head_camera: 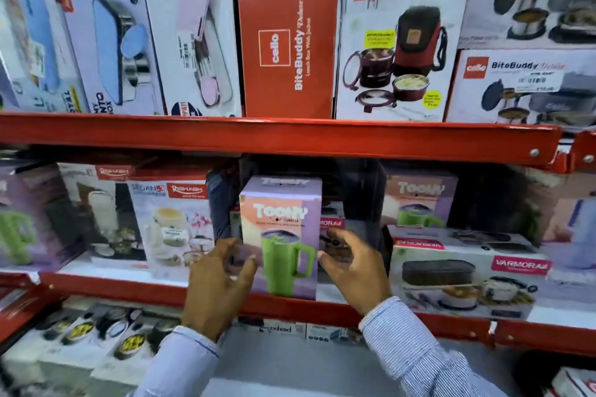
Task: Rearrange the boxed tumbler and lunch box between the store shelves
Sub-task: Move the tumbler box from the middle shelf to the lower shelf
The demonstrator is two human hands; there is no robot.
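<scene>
Nearest the camera, two striped sleeves lead to the hands: the left hand [219, 280] and right hand [351, 267] sit spread and curled at 9 and 3 o'clock of the upright Toony tumbler box [280, 235], holding nothing, fingertips just beside its side faces on the middle shelf [167, 292]. To do this well, I judge both palms should close squarely on the sides and draw it straight out at 6 o'clock, clear of the Varmora lunch box [464, 271] lying at its 3 o'clock.

tumbler box [280, 235]: lower left corner hidden by left hand [216, 280] | contact unclear
</scene>
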